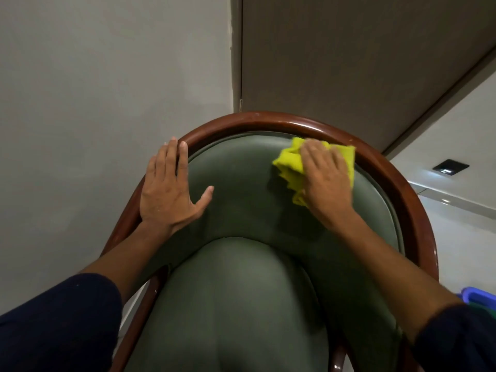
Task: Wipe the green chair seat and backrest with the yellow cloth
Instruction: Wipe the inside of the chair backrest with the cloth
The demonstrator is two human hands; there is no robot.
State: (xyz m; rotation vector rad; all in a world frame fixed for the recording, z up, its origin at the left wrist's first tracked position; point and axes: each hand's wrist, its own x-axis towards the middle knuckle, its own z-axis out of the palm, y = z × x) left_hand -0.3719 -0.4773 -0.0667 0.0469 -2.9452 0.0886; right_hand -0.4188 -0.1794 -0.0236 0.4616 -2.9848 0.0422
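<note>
Wiping the backrest (241, 200): right hand (326, 181) flat, fingers (312, 154) straight, pressing bunched cloth (288, 165) beneath them near the rim (268, 122) to spread pressure. Left hand (167, 191) spread wide, fingers over rim, probably bracing. Seat (236, 304) below wrists.

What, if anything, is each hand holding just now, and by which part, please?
Nothing is gripped: the right hand presses flat on the middle of the yellow cloth against the green backrest, and the left hand rests on the wooden rim.
</note>
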